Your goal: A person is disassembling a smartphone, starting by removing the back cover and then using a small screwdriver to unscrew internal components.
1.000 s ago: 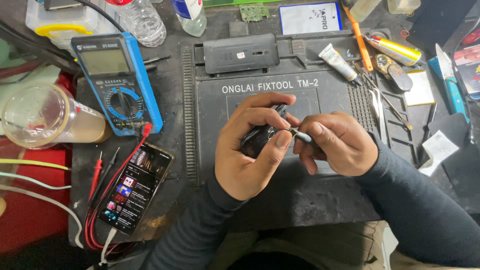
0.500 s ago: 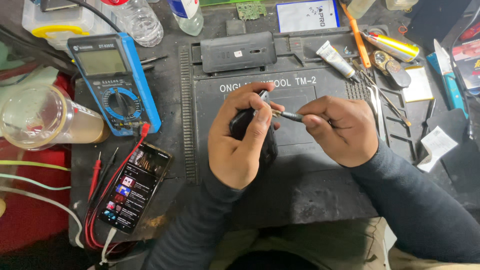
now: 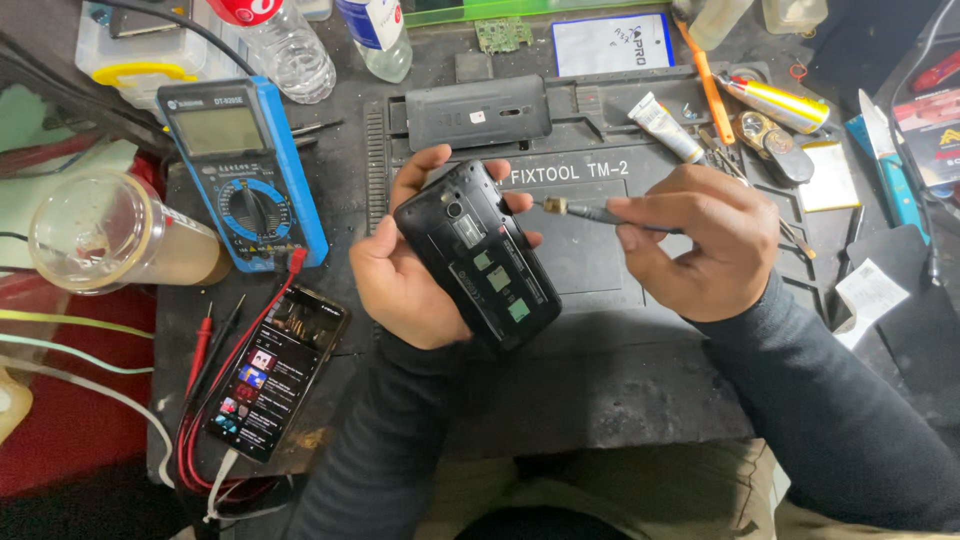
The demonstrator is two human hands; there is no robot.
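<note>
My left hand (image 3: pixel 405 270) holds a black phone (image 3: pixel 478 257) with its back cover off, tilted up above the dark work mat (image 3: pixel 590 260). The open back shows small green parts and a camera lens. My right hand (image 3: pixel 690 240) grips a thin screwdriver (image 3: pixel 585 210), its brass tip pointing left, close to the phone's upper right edge. The phone's black back cover (image 3: pixel 478 112) lies on the mat's far side.
A blue multimeter (image 3: pixel 245 170) with red and black leads sits at left, beside a plastic cup (image 3: pixel 115 235). A second phone (image 3: pixel 275 370) with a lit screen lies near the front left. Tubes, tweezers and small tools (image 3: pixel 740 120) crowd the right. Water bottles (image 3: pixel 290 45) stand at the back.
The left hand has turned the phone so that its open back faces up and lifted it. The right hand drew the screwdriver back a little to the right.
</note>
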